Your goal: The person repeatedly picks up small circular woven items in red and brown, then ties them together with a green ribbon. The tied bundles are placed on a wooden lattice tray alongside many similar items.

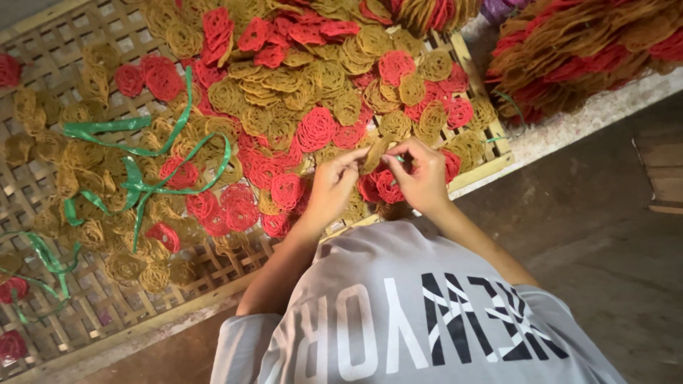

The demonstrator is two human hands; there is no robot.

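Note:
Both hands meet over a heap of round lacy crackers, red and yellow-brown, spread on a woven bamboo tray [107, 313]. My left hand [333, 186] pinches the lower edge of a yellow-brown cracker [374, 152] with thumb and forefinger. My right hand [421, 176] grips the same cracker from the right, and a sliver of green shows at its fingertips. A few red crackers [384, 188] lie directly under the hands, by the tray's near edge.
Green plastic strips [142, 178] trail across the left part of the tray. A second pile of stacked red and yellow crackers [583, 50] sits at the top right. Bare concrete floor [605, 235] lies to the right. My grey shirt fills the bottom.

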